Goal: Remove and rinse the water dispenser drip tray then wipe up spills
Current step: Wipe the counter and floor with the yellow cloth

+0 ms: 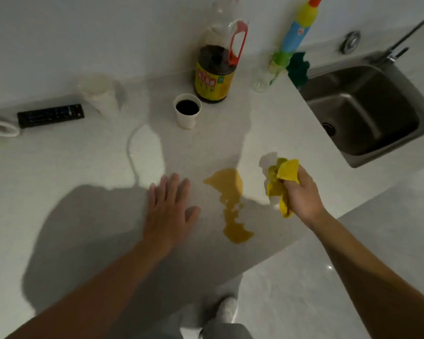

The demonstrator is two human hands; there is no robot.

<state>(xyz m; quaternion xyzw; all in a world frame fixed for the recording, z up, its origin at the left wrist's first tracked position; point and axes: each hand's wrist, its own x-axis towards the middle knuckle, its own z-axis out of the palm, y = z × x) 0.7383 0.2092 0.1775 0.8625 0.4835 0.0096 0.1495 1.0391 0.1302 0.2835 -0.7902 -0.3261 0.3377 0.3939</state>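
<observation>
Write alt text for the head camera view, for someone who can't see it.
A person's right hand holds a crumpled yellow cloth beside a brown spill on a white counter, left hand flat nearby. Behind stand a sauce bottle and paper cup; a sink lies right.

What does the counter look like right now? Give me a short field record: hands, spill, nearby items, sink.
left hand: open, palm down on the countertop, left of the spill
right hand: fingers closed on a crumpled yellow cloth, right of the spill
spill: amber puddle near the counter's front edge, not yet wiped
paper cup: upright, dark liquid inside
sauce bottle: upright behind the cup
remote control: far left
sink: to the right, basin looks empty
drip tray: not in view
</observation>
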